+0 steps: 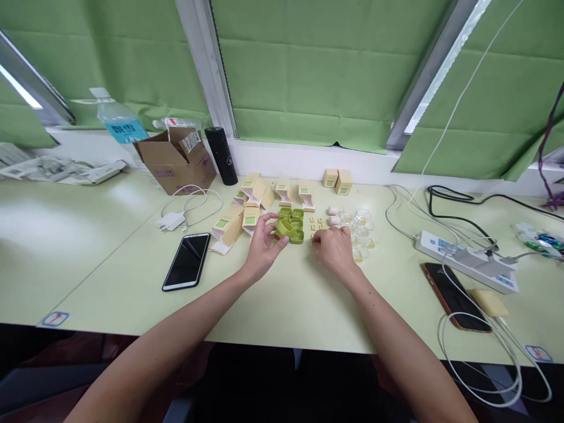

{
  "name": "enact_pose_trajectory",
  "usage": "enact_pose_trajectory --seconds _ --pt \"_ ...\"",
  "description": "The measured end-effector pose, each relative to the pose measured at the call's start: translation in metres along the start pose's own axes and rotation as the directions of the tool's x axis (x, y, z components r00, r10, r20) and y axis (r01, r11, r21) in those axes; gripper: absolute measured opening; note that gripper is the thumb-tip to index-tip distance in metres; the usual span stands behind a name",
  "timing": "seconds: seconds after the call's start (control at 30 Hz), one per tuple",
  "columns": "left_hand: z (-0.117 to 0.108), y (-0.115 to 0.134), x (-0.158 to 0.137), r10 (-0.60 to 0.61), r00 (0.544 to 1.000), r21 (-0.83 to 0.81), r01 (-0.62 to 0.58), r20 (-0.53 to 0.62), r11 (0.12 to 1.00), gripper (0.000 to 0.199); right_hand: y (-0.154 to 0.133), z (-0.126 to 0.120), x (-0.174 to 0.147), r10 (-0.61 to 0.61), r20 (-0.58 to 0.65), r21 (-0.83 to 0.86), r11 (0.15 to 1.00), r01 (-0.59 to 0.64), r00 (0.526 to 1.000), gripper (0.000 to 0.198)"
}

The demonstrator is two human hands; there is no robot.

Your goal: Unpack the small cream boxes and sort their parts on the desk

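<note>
Between the fingertips of my left hand (263, 247), a small green square cup (285, 228) is held tilted. More green cups (296, 224) of the same kind stand in rows on the table just beside it. My right hand (333, 248) is closed, its fingertips down at the table by several tiny gold pieces (313, 221); whatever it pinches is hidden. Right of it lie clear plastic covers (362, 217) with yellow marks, and two pale pink blocks (333, 220). Beyond my left hand sit open cream cartons (228, 226) with green windows.
Two closed cream cartons (343, 183) stand at the back. On the left are a phone (187, 261), a white charger (171, 221), a cardboard box (185, 164) and a black flask (221, 155). A power strip (467, 261), cables and another phone (456, 296) occupy the right.
</note>
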State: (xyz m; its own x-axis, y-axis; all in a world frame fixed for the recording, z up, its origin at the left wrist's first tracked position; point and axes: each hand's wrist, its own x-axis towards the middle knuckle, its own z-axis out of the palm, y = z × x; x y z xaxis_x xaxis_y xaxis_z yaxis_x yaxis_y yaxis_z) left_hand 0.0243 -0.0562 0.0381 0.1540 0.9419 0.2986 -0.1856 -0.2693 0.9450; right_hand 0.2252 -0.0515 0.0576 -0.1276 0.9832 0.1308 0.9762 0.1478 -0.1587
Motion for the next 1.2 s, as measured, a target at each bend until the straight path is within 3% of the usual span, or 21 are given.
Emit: enact_pose_trajectory --seconds 0.2,0.4,0.53,0.67,0.83,0.97,1.07,1.13,1.2 --pt "-0.003 -0.005 0.002 0.12 0.993 0.205 -0.12 0.013 0.971 0.044 0.005 0.001 -0.001 0.008 -0.018 0.037 0.999 -0.007 1.0 0.027" --pt "-0.005 -0.002 0.002 0.17 0.985 0.364 -0.148 -0.029 0.92 0.029 0.004 -0.002 -0.003 -0.003 -0.025 0.033 0.999 0.004 1.0 0.025" --pt "-0.009 0.001 0.002 0.267 0.964 0.597 -0.217 0.004 0.773 0.018 -0.004 0.002 -0.007 -0.064 0.018 -0.037 0.997 0.064 0.998 0.018" --pt "-0.015 0.0 0.005 0.337 0.932 0.746 -0.319 0.134 0.585 0.012 -0.011 0.006 -0.008 -0.105 0.04 -0.124 0.986 0.109 0.994 0.018" --pt "-0.019 0.003 0.004 0.295 0.918 0.845 -0.37 0.267 0.387 0.015 -0.01 0.007 -0.004 -0.121 0.016 -0.167 0.978 0.122 0.993 0.022" --pt "-0.018 0.008 0.0 0.241 0.909 0.867 -0.402 0.339 0.294 0.016 -0.007 0.007 -0.002 -0.118 -0.008 -0.15 0.982 0.116 0.993 0.022" --pt "-0.017 0.009 -0.001 0.185 0.915 0.879 -0.399 0.359 0.262 0.016 -0.003 0.001 -0.004 -0.083 -0.064 -0.063 0.995 0.079 0.995 0.019" --pt "-0.019 0.009 0.0 0.145 0.919 0.878 -0.394 0.367 0.272 0.019 0.005 -0.008 -0.006 -0.03 -0.182 0.037 0.999 0.037 0.983 0.019" --pt "-0.023 0.008 0.003 0.112 0.92 0.86 -0.39 0.374 0.328 0.024 0.017 -0.02 -0.01 0.042 -0.334 0.148 0.989 0.008 0.942 0.019"
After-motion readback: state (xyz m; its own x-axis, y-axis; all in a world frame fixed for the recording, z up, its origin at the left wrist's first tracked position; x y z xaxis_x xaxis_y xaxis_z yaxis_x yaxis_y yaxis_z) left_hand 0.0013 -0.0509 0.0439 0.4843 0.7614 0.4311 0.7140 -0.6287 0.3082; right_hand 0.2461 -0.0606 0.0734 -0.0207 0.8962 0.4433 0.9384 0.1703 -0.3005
